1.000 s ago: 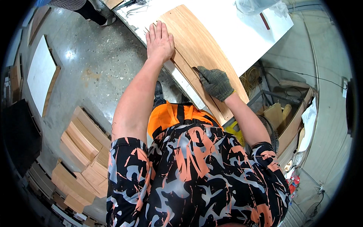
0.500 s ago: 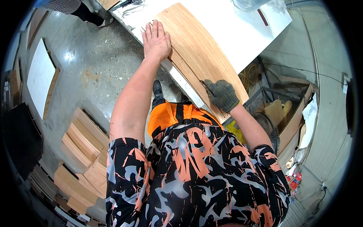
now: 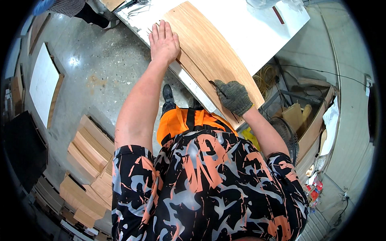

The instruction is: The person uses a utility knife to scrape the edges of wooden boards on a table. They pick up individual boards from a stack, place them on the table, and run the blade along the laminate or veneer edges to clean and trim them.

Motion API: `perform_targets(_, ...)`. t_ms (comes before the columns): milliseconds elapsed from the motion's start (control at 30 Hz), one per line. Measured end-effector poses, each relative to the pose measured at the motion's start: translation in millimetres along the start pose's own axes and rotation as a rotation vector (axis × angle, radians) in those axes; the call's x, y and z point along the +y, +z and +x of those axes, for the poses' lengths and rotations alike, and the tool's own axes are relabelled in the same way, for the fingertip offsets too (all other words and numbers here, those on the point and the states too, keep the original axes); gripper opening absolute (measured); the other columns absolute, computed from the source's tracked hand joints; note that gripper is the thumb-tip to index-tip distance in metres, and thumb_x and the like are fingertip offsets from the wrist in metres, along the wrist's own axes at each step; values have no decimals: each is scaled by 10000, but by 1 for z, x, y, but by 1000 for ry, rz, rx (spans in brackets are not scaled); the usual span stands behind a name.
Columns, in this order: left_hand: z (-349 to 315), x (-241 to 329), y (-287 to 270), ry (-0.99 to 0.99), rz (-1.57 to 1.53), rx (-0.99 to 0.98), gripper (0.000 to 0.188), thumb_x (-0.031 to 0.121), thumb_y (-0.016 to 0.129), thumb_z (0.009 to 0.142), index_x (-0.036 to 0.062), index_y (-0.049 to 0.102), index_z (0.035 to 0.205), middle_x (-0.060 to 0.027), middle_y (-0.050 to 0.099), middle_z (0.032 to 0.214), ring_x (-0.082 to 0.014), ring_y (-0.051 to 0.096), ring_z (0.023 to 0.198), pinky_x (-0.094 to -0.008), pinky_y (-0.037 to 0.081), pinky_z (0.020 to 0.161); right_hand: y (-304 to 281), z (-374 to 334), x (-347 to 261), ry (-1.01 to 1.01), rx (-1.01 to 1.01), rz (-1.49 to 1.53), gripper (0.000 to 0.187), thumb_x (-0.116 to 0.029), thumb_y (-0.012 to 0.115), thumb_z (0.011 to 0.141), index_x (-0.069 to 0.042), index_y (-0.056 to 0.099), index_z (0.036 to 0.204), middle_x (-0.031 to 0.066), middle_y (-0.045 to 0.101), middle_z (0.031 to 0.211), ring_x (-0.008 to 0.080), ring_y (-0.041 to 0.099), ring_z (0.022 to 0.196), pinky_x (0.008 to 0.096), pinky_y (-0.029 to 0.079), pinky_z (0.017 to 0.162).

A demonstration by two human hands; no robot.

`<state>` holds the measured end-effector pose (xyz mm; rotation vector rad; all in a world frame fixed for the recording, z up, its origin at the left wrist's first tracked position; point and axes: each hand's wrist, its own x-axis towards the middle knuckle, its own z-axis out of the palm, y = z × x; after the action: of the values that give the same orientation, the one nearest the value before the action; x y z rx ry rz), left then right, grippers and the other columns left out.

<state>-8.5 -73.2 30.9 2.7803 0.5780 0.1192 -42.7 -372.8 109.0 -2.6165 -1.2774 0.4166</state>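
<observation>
A wood-grain panel [image 3: 209,44] with a curved far edge lies on the white tabletop [image 3: 257,44]. Along its near side runs a narrower wooden strip [image 3: 197,75], with a dark line between the two. My bare left hand [image 3: 165,43] rests flat near the panel's far-left end, fingers stretched out. In a grey knitted glove, my right hand [image 3: 234,97] is closed round a slim tool with a dark tip [image 3: 212,82]; most of it is hidden in the fist, so its kind does not show. The tip is at the line between panel and strip.
Another person's leg [image 3: 94,17] shows at the upper left. Stacked wooden boards [image 3: 90,148] and a white-faced panel [image 3: 43,84] are on the left floor. To the right are a fan [image 3: 284,130], a coil of cord [image 3: 263,80] and a bin of offcuts [image 3: 299,116].
My right hand has slid slightly up and to the left along the line, carrying the tool tip with it. The left hand stays flat at nearly the same place.
</observation>
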Motion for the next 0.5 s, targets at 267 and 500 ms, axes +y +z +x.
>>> perform_targets(267,1,-1,-3,-12,-11,-52,634,397,234,1054,48,190,1582,-99,109,1673,-341,44,1540,-477,64,1240,-6,-21,2,-7,-147,-125,375,-153,596,840,-54,653,1197,167,628,640,323,621,600,455,497,546)
perform_targets(500,1,1,-6,-25,-7,-70,636,397,233,1054,47,188,1583,-100,107,1674,-346,46,1539,-481,70,1238,1,-55,12,-13,-135,-101,371,-173,618,843,-51,653,1191,183,626,643,327,629,605,460,499,536)
